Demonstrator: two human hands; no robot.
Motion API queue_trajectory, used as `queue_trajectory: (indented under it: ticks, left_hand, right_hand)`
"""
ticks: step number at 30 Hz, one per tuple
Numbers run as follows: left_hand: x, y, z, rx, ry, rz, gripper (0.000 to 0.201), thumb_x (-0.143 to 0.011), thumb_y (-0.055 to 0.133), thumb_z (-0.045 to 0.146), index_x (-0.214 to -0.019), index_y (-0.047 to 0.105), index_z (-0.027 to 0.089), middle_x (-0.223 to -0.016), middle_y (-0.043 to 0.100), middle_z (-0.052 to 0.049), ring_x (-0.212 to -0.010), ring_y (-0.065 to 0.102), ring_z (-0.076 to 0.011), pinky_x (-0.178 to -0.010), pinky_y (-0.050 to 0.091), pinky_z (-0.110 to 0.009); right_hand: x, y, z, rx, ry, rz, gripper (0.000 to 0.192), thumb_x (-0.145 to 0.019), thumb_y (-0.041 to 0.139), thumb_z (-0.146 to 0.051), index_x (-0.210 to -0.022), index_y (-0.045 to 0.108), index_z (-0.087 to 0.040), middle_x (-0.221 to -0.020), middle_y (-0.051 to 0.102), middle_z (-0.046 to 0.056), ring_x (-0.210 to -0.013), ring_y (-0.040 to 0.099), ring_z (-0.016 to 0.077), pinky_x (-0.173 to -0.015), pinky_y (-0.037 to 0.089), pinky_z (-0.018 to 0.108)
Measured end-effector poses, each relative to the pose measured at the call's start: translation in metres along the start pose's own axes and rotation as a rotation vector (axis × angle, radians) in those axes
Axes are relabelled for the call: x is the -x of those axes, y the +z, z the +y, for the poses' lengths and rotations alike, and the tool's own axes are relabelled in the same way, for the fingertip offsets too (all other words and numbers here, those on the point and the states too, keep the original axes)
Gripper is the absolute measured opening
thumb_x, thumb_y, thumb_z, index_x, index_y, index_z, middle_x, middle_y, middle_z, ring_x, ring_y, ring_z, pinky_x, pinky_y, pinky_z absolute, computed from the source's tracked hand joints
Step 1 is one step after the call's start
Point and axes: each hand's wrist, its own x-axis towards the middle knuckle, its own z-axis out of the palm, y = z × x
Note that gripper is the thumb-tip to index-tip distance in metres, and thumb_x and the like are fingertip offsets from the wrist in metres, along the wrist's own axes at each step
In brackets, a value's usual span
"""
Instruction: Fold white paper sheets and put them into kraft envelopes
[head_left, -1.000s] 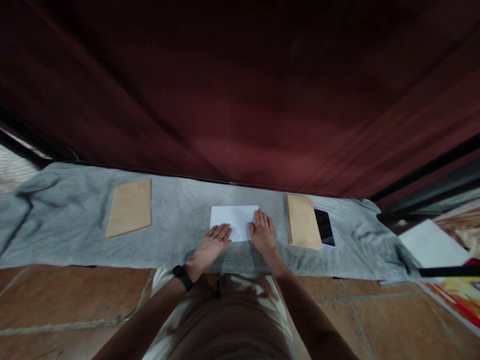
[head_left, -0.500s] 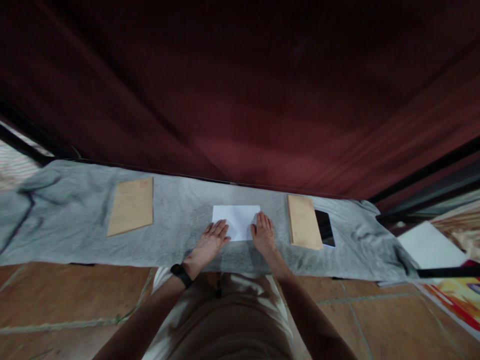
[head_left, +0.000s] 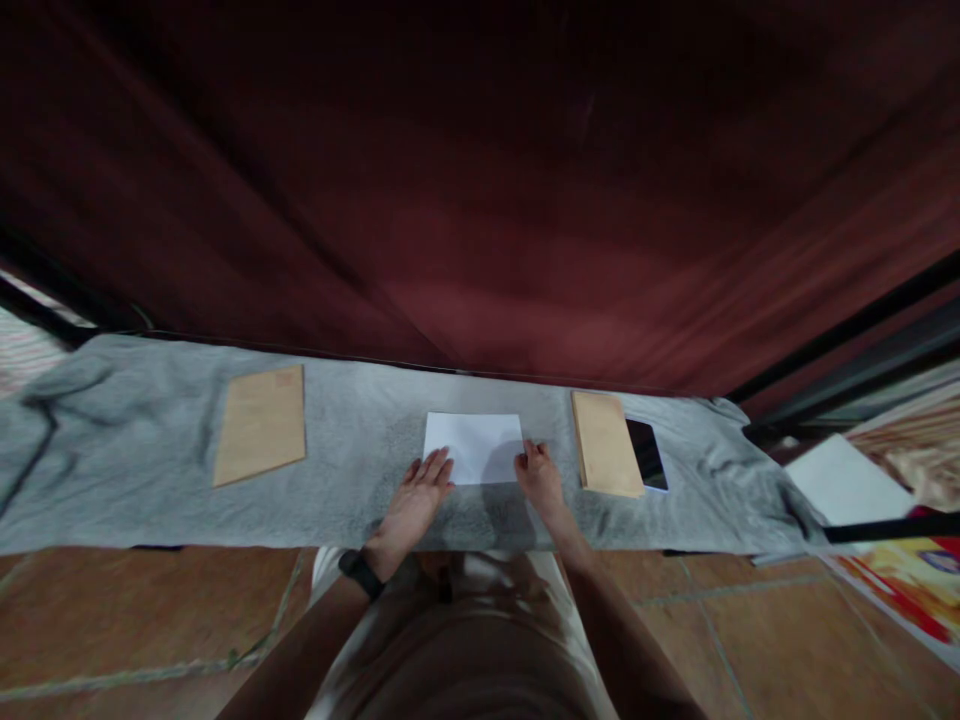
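Note:
A white sheet of paper (head_left: 480, 440) lies flat on the grey cloth, its long side running left to right. My left hand (head_left: 421, 488) rests with fingers stretched over the sheet's lower left corner; a black watch is on that wrist. At the paper's right edge, my right hand (head_left: 540, 478) has its fingers curled in, the thumb and forefinger closed on the edge. To the right of this hand lies a stack of brown envelopes (head_left: 606, 445). A single brown envelope (head_left: 261, 425) lies farther off on the left.
The grey cloth (head_left: 360, 440) covers a long narrow surface backed by a dark red curtain (head_left: 480, 250). A dark-screened phone or tablet (head_left: 648, 455) lies partly under the envelope stack. At far right are a white sheet or board (head_left: 851, 482) and a colourful printed item (head_left: 911, 580).
My right hand has gone from lying flat on the paper to curled fingers at its right edge. The left hand has slid slightly down and stays on the paper.

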Motion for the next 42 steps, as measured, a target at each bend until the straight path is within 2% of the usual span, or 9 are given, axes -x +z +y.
queue_trajectory:
  ticks: [5, 9, 12, 15, 19, 23, 30, 36, 42]
  left_hand:
    - [0.003, -0.002, 0.000, -0.046, -0.011, -0.018, 0.043, -0.104, 0.038, 0.031, -0.139, 0.060, 0.018, -0.151, 0.057, -0.013, -0.140, 0.052, -0.0280, -0.117, 0.040, -0.044]
    - [-0.001, -0.009, 0.007, -0.045, -0.027, -0.015, 0.044, -0.105, 0.037, 0.036, -0.136, 0.063, 0.018, -0.144, 0.062, -0.013, -0.135, 0.057, -0.0283, -0.117, 0.041, -0.047]
    - [-0.020, -0.010, 0.018, -0.042, -0.059, 0.037, 0.047, -0.105, 0.033, 0.033, -0.138, 0.062, 0.016, -0.145, 0.062, -0.014, -0.134, 0.057, -0.0278, -0.119, 0.038, -0.047]
    - [-0.048, -0.003, 0.028, -0.011, -0.033, 0.080, 0.050, -0.103, 0.032, 0.024, -0.146, 0.054, 0.013, -0.153, 0.054, -0.014, -0.144, 0.048, -0.0261, -0.122, 0.034, -0.045]
    - [-0.077, 0.013, 0.031, -0.016, -0.060, 0.039, 0.056, -0.097, 0.031, 0.014, -0.150, 0.048, 0.007, -0.157, 0.048, -0.017, -0.150, 0.040, -0.0264, -0.123, 0.033, -0.047]
    - [-0.081, 0.023, 0.027, -0.026, -0.101, 0.026, 0.056, -0.099, 0.031, 0.019, -0.152, 0.046, 0.008, -0.160, 0.044, -0.017, -0.152, 0.035, -0.0274, -0.125, 0.029, -0.049]
    - [-0.069, 0.029, 0.011, -0.043, -0.190, 0.086, 0.061, -0.102, 0.031, 0.031, -0.159, 0.034, 0.011, -0.162, 0.040, -0.015, -0.155, 0.030, -0.0250, -0.127, 0.023, -0.047]
    - [-0.058, 0.029, 0.001, -0.052, -0.238, 0.125, 0.064, -0.104, 0.030, 0.039, -0.160, 0.032, 0.008, -0.163, 0.037, -0.018, -0.154, 0.030, -0.0279, -0.126, 0.027, -0.048]
    - [-0.057, 0.028, 0.003, -0.077, -0.251, 0.110, 0.065, -0.104, 0.030, 0.040, -0.158, 0.035, 0.005, -0.163, 0.037, -0.020, -0.154, 0.031, -0.0293, -0.125, 0.027, -0.048]
  right_hand:
    - [0.007, 0.003, 0.004, -0.021, -0.031, 0.029, 0.033, -0.097, 0.049, -0.017, -0.126, 0.066, -0.014, -0.113, 0.071, 0.012, -0.091, 0.071, 0.0191, -0.077, 0.052, 0.026]
    - [0.004, 0.006, 0.003, -0.033, -0.072, 0.097, 0.037, -0.097, 0.048, -0.018, -0.130, 0.064, -0.013, -0.115, 0.070, 0.014, -0.105, 0.068, 0.0240, -0.091, 0.052, 0.032]
    - [-0.005, 0.013, -0.009, -0.112, -0.194, 0.119, 0.042, -0.098, 0.047, -0.017, -0.138, 0.061, -0.014, -0.131, 0.067, 0.015, -0.120, 0.062, 0.0247, -0.104, 0.049, 0.035]
    - [-0.016, 0.024, -0.029, -0.167, -0.330, 0.098, 0.047, -0.100, 0.043, -0.015, -0.144, 0.058, -0.017, -0.148, 0.058, 0.013, -0.135, 0.054, 0.0223, -0.114, 0.044, 0.037]
    - [-0.026, 0.037, -0.049, -0.139, -0.387, 0.062, 0.046, -0.104, 0.039, -0.021, -0.146, 0.057, -0.015, -0.153, 0.054, 0.012, -0.142, 0.048, 0.0221, -0.120, 0.038, 0.040]
    - [-0.029, 0.045, -0.051, -0.044, -0.408, 0.030, 0.047, -0.107, 0.038, -0.028, -0.150, 0.051, -0.015, -0.157, 0.048, 0.013, -0.148, 0.041, 0.0244, -0.122, 0.033, 0.047]
    - [-0.029, 0.050, -0.036, 0.002, -0.329, 0.088, 0.052, -0.106, 0.040, -0.036, -0.154, 0.046, -0.015, -0.159, 0.045, 0.013, -0.148, 0.040, 0.0277, -0.122, 0.028, 0.049]
    - [-0.023, 0.043, -0.004, 0.014, -0.238, 0.173, 0.055, -0.105, 0.042, -0.033, -0.152, 0.045, -0.006, -0.157, 0.047, 0.020, -0.145, 0.043, 0.0302, -0.120, 0.030, 0.049]
    - [-0.017, 0.024, 0.011, -0.052, -0.066, 0.157, 0.044, -0.100, 0.046, -0.022, -0.140, 0.058, -0.011, -0.136, 0.066, 0.017, -0.120, 0.063, 0.0263, -0.102, 0.046, 0.037]
